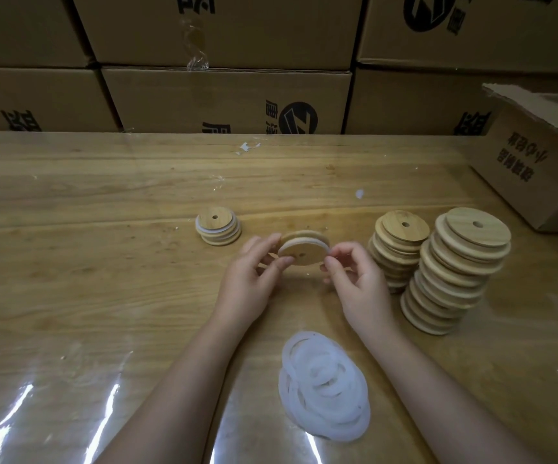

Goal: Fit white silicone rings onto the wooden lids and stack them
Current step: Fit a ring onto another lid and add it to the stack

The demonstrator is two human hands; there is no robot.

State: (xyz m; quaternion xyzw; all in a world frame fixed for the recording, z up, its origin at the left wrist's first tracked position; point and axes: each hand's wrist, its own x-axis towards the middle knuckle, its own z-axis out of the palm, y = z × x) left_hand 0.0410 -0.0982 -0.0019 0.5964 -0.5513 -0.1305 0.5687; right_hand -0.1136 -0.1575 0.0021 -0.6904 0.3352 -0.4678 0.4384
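A round wooden lid [304,251] with a small hole is held tilted above the table, a white silicone ring [299,242] around its step. My left hand [254,279] pinches its left edge and my right hand [354,279] pinches its right edge. A pile of loose white rings [324,385] lies near me between my forearms. A short stack of ringed lids [218,227] stands to the far left of my hands. Two tall stacks of bare wooden lids [400,247] [455,269] stand to the right, both leaning.
The wooden table [103,262] is covered by a glossy clear sheet. An opened cardboard box [538,162] sits at the far right. A wall of stacked cartons [224,95] runs behind the table's far edge.
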